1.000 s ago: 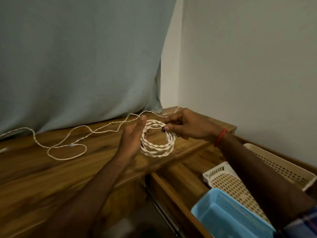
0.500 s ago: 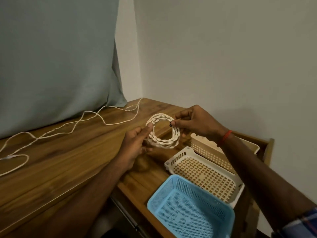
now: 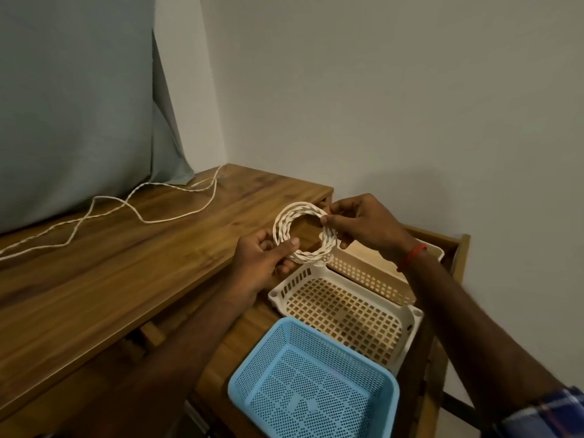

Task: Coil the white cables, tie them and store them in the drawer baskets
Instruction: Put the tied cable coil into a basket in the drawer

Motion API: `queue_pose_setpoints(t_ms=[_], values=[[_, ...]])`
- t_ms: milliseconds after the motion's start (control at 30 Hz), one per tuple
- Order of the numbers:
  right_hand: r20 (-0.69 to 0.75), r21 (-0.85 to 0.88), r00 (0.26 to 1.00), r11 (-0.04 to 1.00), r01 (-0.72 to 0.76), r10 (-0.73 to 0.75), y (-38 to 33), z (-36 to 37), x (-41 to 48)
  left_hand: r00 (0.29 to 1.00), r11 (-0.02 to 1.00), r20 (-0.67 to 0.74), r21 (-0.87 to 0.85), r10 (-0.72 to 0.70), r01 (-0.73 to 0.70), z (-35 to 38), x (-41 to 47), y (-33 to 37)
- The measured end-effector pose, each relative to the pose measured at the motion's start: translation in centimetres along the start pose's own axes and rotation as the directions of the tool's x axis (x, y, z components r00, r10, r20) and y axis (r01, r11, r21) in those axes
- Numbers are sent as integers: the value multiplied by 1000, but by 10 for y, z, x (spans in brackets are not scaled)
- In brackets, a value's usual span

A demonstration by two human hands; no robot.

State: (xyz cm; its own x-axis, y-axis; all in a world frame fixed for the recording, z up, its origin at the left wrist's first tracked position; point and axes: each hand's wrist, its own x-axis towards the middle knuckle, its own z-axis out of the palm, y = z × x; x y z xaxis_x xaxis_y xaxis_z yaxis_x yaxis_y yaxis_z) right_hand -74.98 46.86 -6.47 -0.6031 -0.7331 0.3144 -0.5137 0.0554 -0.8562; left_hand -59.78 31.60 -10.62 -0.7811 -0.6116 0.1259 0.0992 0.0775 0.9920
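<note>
Coil (image 3: 282,230) hangs pinched between left hand (image 3: 259,263) and right hand (image 3: 360,226).

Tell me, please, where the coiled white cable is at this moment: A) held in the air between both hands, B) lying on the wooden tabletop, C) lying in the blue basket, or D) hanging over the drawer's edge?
A: the left hand and the right hand each pinch the coiled white cable, which hangs clear of the white basket and the blue basket.
</note>
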Motion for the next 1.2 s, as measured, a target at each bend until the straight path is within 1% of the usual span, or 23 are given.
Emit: queue_pose_setpoints(t_ms=[133, 200, 333, 600, 667, 800, 933, 1100, 1200], values=[[-4, 9, 999, 999, -32, 32, 11, -3, 1, 999, 1000, 37, -28, -9, 10, 6, 7, -6], [-18, 16, 999, 999, -47, 47, 15, -2, 1, 997, 1000, 70, 15, -24, 23, 3, 8, -11], [-29, 1, 996, 996, -89, 89, 26, 5, 3, 987, 985, 140, 164, -74, 51, -7, 9, -22], [30, -63, 984, 983, -172, 175, 53, 9, -1, 984, 975, 148, 212, -103, 71, -14, 10, -38], [53, -72, 978, 978, -197, 201, 61, 7, -3, 982, 967, 157, 247, -102, 61, -11, 10, -41], [104, -90, 955, 959, -270, 278, 74, 5, -10, 985, 925, 156, 381, -71, 6, -5, 11, -51], [158, -103, 920, 933, -345, 358, 88, 9, -17, 979, 859, 198, 509, -54, -56, -2, 12, -64], [160, -161, 910, 919, -359, 383, 106, 12, -16, 980, 816, 189, 574, -62, -59, -2, 16, -80], [157, -276, 907, 899, -339, 390, 111, 15, -17, 975, 807, 194, 590, -104, -31, -2, 18, -85]])
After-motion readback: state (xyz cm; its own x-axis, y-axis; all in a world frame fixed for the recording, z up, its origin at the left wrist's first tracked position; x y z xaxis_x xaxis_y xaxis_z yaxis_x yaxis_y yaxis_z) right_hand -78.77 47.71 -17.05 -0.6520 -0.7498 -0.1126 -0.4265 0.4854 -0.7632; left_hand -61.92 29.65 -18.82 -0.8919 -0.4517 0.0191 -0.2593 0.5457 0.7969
